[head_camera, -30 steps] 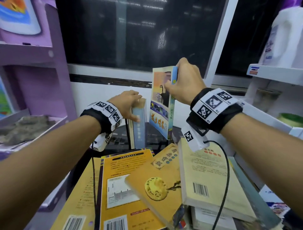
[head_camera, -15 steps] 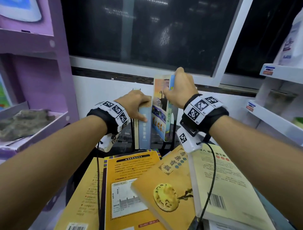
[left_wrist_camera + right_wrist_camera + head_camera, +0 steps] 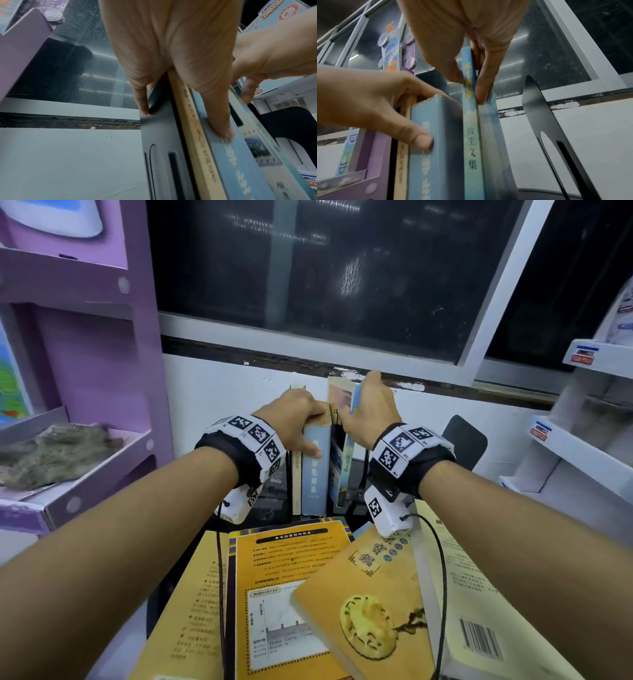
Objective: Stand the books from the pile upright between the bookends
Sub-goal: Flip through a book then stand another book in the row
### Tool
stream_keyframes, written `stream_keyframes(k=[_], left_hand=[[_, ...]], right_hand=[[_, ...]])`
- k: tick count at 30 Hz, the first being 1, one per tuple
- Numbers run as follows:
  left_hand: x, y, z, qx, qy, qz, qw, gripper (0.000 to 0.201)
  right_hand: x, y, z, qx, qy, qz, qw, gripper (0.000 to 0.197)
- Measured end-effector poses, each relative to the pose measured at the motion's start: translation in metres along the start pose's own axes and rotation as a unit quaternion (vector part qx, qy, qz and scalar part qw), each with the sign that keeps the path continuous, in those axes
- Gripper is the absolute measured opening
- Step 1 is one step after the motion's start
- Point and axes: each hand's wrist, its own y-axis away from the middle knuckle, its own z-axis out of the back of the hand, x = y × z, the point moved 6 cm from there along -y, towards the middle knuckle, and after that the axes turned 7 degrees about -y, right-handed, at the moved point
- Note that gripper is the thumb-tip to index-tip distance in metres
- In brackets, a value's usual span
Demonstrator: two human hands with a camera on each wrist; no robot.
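Two books stand upright against the black left bookend: a thin beige book and a thick pale-blue book. My left hand grips their tops, thumb on the blue spine, fingers over the bookend's outer face. My right hand pinches the top of a thin picture-cover book with a blue spine. It stands nearly upright right beside the pale-blue book. The black right bookend stands apart to the right. The pile lies in front: yellow books and a white book.
A purple shelf unit stands close on the left with a grey-green lump on its tray. White shelves are on the right. A white wall and dark window lie just behind the bookends.
My right hand has brought the picture-cover book down and left, from tilted in the air to nearly upright beside the pale-blue book. My left hand has stayed on the standing books.
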Motion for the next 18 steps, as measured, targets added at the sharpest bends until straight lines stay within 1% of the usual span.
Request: stream_keyframes(k=[5,10,13,15,18], left_hand=[[0.001,-0.001,-0.001,-0.007,0.003,0.0,1.0,0.058],[0.003,-0.002,-0.002,-0.01,0.003,-0.003,1.0,0.056],[0.003,-0.002,-0.003,-0.008,0.006,0.0,1.0,0.057],[0.003,-0.003,-0.002,-0.008,0.006,0.001,1.0,0.058],[0.003,-0.003,-0.003,-0.004,0.01,0.001,1.0,0.058]], right_hand=[[-0.012,0.001,-0.015,0.033,-0.002,-0.02,0.999,0.041],[-0.017,0.005,-0.012,0.085,0.0,-0.037,0.996,0.044],[-0.017,0.011,-0.011,0.138,0.019,-0.006,0.99,0.05],[-0.014,0.016,-0.011,0.18,0.048,0.026,0.982,0.061],[-0.01,0.022,-0.008,0.246,0.084,0.047,0.964,0.076]])
